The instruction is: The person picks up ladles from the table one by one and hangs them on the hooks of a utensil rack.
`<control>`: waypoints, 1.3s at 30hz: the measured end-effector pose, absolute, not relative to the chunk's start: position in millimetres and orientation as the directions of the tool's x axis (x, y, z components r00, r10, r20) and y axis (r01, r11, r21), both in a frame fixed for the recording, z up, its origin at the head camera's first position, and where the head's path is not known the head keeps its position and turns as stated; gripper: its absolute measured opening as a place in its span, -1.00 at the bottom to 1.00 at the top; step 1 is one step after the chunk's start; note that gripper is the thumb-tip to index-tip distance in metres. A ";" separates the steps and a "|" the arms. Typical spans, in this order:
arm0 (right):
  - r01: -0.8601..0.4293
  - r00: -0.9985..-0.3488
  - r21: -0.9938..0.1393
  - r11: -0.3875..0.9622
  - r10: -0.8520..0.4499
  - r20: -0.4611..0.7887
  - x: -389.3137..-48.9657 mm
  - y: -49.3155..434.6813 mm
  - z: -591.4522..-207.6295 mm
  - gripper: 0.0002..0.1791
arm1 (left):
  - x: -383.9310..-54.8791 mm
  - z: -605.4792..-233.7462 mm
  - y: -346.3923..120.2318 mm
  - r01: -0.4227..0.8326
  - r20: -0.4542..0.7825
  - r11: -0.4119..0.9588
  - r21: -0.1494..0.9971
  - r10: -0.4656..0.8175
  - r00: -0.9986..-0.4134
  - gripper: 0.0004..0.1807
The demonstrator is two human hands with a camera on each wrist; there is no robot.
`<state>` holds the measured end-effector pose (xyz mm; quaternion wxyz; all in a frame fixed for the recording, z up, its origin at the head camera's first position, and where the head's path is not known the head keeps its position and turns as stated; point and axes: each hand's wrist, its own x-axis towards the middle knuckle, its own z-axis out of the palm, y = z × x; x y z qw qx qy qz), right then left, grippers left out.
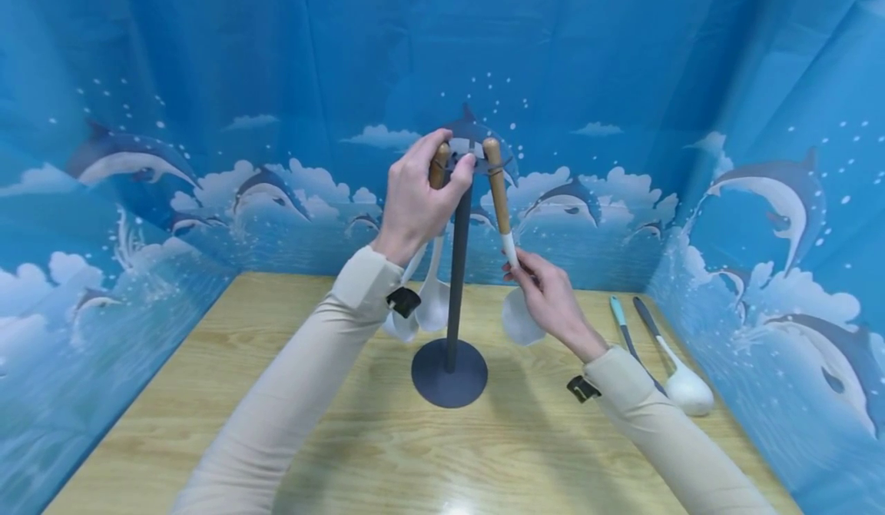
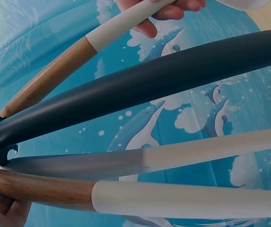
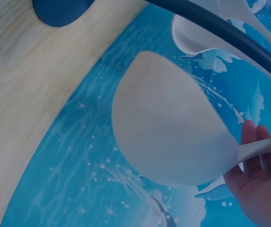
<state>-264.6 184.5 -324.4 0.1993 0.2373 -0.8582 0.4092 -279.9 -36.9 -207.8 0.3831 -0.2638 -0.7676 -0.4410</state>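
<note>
A dark utensil rack [image 1: 458,269] stands on its round base at mid-table. Around its top, my left hand [image 1: 418,192] grips with the thumb across the hook plate, the fingers partly hidden beside a hanging wooden handle [image 2: 41,188]. My right hand [image 1: 553,296] pinches the white neck of a wooden-handled spatula [image 1: 499,192]. That spatula's handle end is up at the hook plate, and its broad white head [image 3: 168,123] hangs below the hand. On the rack's left side hang a white ladle [image 1: 433,304] and another white-headed utensil [image 1: 401,327]; a grey handle [image 2: 79,164] shows there.
At the right of the wooden table [image 1: 387,453] lie a white ladle with a dark handle [image 1: 687,390] and a utensil with a teal handle end [image 1: 617,311]. A blue dolphin-print curtain [image 1: 346,54] encloses the back and sides.
</note>
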 end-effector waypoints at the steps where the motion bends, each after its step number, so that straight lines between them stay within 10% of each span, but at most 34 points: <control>1: -0.567 -0.811 -0.610 0.553 -0.243 0.533 -264.8 184.5 -324.4 -0.62 | -279.9 -208.1 -36.8 0.744 0.822 0.472 0.474 0.065 -0.565 -0.40; 39: -0.516 -0.853 -0.688 0.510 -0.238 0.464 -285.6 165.4 -337.7 -0.63 | -282.8 -211.2 -33.5 0.762 0.825 0.422 0.492 0.053 -0.562 -0.40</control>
